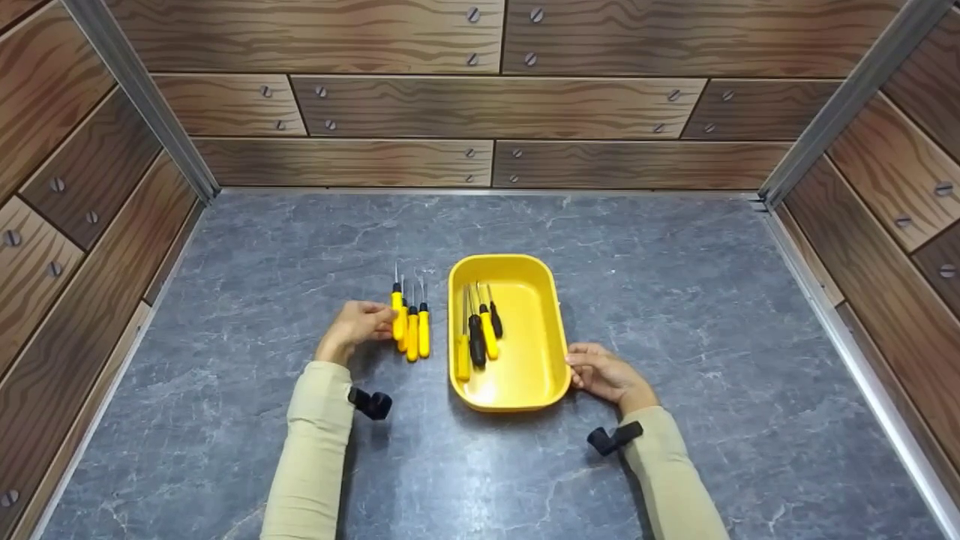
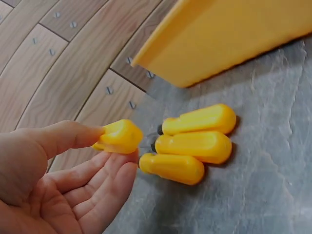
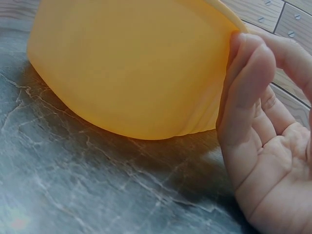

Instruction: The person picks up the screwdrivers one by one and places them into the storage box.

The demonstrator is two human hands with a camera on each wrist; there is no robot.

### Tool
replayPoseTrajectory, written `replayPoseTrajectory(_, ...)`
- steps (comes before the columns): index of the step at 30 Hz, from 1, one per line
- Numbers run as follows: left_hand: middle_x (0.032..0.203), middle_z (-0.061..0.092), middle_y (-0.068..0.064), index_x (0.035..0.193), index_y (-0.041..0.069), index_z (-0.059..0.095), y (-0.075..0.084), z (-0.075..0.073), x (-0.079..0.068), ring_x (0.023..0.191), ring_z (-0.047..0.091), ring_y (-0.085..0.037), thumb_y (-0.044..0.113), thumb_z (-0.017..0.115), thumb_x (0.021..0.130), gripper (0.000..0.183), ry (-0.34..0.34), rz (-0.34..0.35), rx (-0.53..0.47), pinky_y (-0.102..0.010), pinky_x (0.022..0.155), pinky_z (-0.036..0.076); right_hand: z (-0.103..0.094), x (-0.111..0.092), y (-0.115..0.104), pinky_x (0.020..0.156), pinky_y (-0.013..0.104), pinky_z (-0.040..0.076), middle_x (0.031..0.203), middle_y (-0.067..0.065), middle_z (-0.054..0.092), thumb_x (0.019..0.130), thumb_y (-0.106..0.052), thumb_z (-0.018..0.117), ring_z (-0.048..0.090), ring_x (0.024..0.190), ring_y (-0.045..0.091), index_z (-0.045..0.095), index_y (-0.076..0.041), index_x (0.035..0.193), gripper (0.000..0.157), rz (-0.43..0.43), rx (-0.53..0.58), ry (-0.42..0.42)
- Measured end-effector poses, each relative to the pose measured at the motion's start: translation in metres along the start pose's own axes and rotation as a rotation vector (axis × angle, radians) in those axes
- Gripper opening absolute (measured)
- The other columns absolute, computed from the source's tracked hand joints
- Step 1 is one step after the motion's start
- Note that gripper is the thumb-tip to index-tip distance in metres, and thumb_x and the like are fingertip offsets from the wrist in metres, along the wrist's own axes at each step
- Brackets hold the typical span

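My left hand [image 1: 358, 324] pinches a yellow-handled screwdriver [image 1: 397, 322] between thumb and fingers, its thin shaft pointing to the far side. In the left wrist view the handle end [image 2: 122, 136] is above three more yellow-handled screwdrivers [image 2: 200, 146], which lie side by side on the tabletop. Right of them stands a yellow tray [image 1: 510, 409]. Several screwdrivers lie along its left side, among them a black-handled one [image 1: 477, 341] and a yellow one [image 1: 463, 358]. At the tray's right wall, my right hand [image 1: 606, 375] grips the rim, fingers against the outside.
The grey marbled tabletop [image 1: 675, 300] is bounded by wood-patterned walls [image 1: 495, 105] at the back and sides. Metal strips [image 1: 862, 390] run along its edges. A small black camera mount [image 1: 371, 403] sits on each wrist.
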State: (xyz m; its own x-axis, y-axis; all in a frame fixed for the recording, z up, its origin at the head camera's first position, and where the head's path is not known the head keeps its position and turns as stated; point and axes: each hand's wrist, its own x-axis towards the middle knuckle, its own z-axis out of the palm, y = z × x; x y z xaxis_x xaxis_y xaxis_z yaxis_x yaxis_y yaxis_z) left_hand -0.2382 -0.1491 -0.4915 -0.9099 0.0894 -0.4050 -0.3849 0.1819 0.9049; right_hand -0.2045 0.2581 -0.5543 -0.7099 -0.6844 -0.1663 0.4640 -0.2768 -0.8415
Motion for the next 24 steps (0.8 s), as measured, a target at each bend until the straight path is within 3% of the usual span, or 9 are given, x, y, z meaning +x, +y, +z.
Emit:
replayPoseTrajectory(6, 0.081, 0.065, 0.000, 0.125, -0.018, 0.051, 0.006, 0.003, -0.005, 0.068, 0.062, -0.003, 0.003, 0.052, 0.095, 0.036, -0.064, 0.000, 0.010, -0.020, 0.075, 0.059, 0.003, -0.001, -0.001, 0.057, 0.012, 0.047, 0.074, -0.006, 0.069, 0.097, -0.004, 0.046, 0.062, 0.062, 0.001, 0.064, -0.011, 0.091, 0.020, 0.001, 0.011, -0.008)
replayPoseTrajectory(17, 0.087, 0.066, -0.004, 0.124, -0.016, 0.054, 0.020, 0.014, -0.009, 0.073, 0.063, -0.005, 0.007, 0.054, 0.096, 0.036, -0.085, 0.031, 0.063, -0.029, 0.086, 0.060, 0.001, 0.000, -0.002, 0.056, 0.011, 0.046, 0.073, -0.007, 0.068, 0.097, -0.005, 0.048, 0.061, 0.061, 0.001, 0.064, -0.012, 0.090, 0.018, 0.017, -0.009, 0.023)
replayPoseTrajectory(24, 0.081, 0.066, -0.002, 0.122, -0.017, 0.053, 0.028, 0.022, -0.012, 0.070, 0.065, -0.005, 0.006, 0.056, 0.095, 0.036, -0.115, 0.064, 0.030, -0.024, 0.077, 0.061, 0.001, 0.000, -0.002, 0.056, 0.011, 0.046, 0.072, -0.007, 0.068, 0.098, -0.003, 0.044, 0.061, 0.061, 0.001, 0.064, -0.012, 0.090, 0.024, 0.016, -0.008, 0.008)
